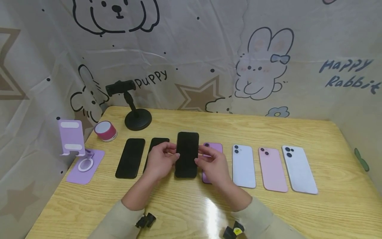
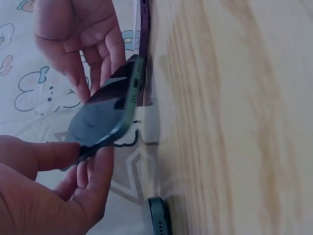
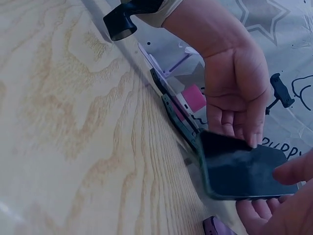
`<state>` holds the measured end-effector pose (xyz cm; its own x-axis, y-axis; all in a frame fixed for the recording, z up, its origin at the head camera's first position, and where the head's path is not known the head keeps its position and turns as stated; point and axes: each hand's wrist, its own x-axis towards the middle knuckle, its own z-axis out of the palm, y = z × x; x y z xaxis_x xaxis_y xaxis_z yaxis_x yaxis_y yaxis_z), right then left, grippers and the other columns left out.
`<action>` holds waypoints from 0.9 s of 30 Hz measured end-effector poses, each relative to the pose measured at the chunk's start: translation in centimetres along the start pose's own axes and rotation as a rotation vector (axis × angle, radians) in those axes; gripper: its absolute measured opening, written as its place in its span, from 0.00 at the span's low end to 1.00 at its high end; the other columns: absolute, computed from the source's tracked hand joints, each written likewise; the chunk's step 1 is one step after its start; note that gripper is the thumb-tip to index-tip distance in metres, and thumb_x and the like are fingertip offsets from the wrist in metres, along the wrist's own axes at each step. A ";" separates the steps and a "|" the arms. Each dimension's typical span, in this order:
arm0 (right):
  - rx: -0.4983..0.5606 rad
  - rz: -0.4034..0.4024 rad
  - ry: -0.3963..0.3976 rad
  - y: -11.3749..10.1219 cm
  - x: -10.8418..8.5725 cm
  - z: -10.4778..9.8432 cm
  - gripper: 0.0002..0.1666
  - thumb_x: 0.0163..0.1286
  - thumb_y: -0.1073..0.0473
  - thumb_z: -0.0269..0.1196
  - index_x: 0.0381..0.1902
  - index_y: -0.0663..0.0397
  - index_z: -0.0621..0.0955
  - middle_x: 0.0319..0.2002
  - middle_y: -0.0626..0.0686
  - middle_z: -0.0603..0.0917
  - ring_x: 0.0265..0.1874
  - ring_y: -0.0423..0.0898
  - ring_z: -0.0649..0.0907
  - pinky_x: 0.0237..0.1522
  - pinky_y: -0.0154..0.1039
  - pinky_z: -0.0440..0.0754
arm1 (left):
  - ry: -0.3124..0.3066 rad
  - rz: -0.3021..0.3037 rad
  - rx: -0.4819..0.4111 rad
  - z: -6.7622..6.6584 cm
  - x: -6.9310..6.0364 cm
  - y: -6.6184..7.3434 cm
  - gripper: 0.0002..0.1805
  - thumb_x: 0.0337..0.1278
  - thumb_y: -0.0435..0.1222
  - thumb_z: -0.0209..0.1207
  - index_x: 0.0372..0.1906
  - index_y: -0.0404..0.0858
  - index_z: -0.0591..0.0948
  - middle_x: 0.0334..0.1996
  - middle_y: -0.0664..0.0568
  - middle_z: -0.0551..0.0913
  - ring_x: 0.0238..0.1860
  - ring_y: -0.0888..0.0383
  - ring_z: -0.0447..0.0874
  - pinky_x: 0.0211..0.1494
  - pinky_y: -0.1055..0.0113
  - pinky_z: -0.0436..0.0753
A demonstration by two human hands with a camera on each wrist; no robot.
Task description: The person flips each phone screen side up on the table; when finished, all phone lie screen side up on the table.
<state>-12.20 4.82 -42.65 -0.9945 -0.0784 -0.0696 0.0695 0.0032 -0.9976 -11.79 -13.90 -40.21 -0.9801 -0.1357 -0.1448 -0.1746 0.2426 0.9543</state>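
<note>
A smartphone [image 1: 187, 154] with its dark screen facing up is held between both hands, raised off the table at the middle. My left hand [image 1: 161, 160] pinches its left edge, thumb on top and fingers beneath, as the left wrist view shows. On the opposite edge, my right hand [image 1: 215, 165] grips with the thumb over the screen [image 3: 244, 169] and the fingers under it. Partly behind the left hand lies a dark phone [image 1: 159, 142], screen up. A purple phone [image 1: 217, 147], back up, is partly covered by the right hand.
Farther left lie another dark phone [image 1: 130, 158], a lilac phone stand [image 1: 72, 136], a pink round speaker-like object [image 1: 105, 131] and a black stand [image 1: 138, 119]. To the right, backs up, are a pale blue phone [image 1: 244, 167], a pink phone [image 1: 273, 171] and a whitish phone [image 1: 300, 171].
</note>
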 end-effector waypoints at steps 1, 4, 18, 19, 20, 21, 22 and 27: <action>0.006 -0.003 -0.006 0.0 0.0 0.0 0.26 0.60 0.76 0.67 0.58 0.67 0.81 0.50 0.62 0.83 0.46 0.57 0.85 0.43 0.39 0.84 | 0.002 -0.006 0.007 0.0 0.1 0.0 0.12 0.59 0.23 0.64 0.48 0.30 0.82 0.37 0.43 0.79 0.30 0.54 0.79 0.34 0.54 0.85; 0.030 -0.007 -0.026 0.0 -0.2 0.0 0.27 0.60 0.76 0.66 0.60 0.70 0.79 0.52 0.65 0.82 0.48 0.59 0.85 0.45 0.39 0.84 | 0.011 -0.014 0.041 0.0 0.2 -0.2 0.13 0.58 0.23 0.63 0.48 0.30 0.83 0.37 0.43 0.80 0.31 0.53 0.80 0.33 0.56 0.84; 0.009 0.063 -0.172 0.1 0.1 0.1 0.38 0.61 0.73 0.67 0.69 0.73 0.68 0.62 0.68 0.76 0.58 0.62 0.78 0.55 0.46 0.79 | 0.015 -0.033 0.172 0.1 0.5 -0.8 0.22 0.58 0.25 0.64 0.59 0.29 0.80 0.46 0.42 0.84 0.52 0.48 0.81 0.52 0.55 0.81; -0.011 0.071 -0.179 0.1 0.1 0.1 0.39 0.61 0.72 0.67 0.69 0.72 0.68 0.62 0.67 0.76 0.59 0.61 0.78 0.56 0.47 0.78 | 0.014 -0.035 0.180 0.1 0.5 -0.8 0.22 0.58 0.25 0.64 0.59 0.30 0.80 0.46 0.41 0.85 0.52 0.48 0.81 0.52 0.55 0.81; -0.027 0.079 -0.188 0.1 0.2 0.1 0.40 0.61 0.71 0.68 0.70 0.71 0.67 0.62 0.67 0.76 0.59 0.61 0.78 0.57 0.48 0.77 | 0.010 -0.039 0.188 0.1 0.5 -0.8 0.23 0.58 0.26 0.64 0.60 0.30 0.80 0.47 0.41 0.84 0.52 0.48 0.81 0.52 0.55 0.81; -0.041 0.089 -0.199 0.0 0.2 0.1 0.40 0.61 0.70 0.68 0.70 0.70 0.67 0.63 0.66 0.75 0.60 0.60 0.77 0.58 0.48 0.76 | 0.006 -0.042 0.198 0.1 0.5 -0.8 0.23 0.58 0.26 0.64 0.60 0.30 0.79 0.47 0.41 0.84 0.51 0.48 0.81 0.52 0.55 0.81; -0.057 0.096 -0.210 0.0 0.3 0.1 0.41 0.61 0.69 0.68 0.71 0.69 0.66 0.63 0.65 0.75 0.61 0.59 0.77 0.59 0.49 0.76 | 0.002 -0.043 0.209 0.2 0.5 -0.8 0.23 0.58 0.27 0.65 0.61 0.30 0.79 0.47 0.41 0.84 0.50 0.48 0.82 0.51 0.55 0.82; -0.083 0.113 -0.270 -0.1 0.3 0.2 0.44 0.62 0.67 0.69 0.73 0.68 0.64 0.66 0.65 0.73 0.63 0.59 0.75 0.60 0.51 0.74 | -0.028 -0.031 0.306 0.2 0.3 -0.7 0.25 0.59 0.30 0.66 0.62 0.32 0.79 0.49 0.42 0.83 0.49 0.49 0.82 0.51 0.54 0.81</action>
<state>-12.50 4.61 -42.58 -0.9233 -0.3347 -0.1883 0.1612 0.1073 -0.9811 -11.99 -13.97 -40.99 -0.9753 -0.1219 -0.1841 -0.2207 0.5171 0.8270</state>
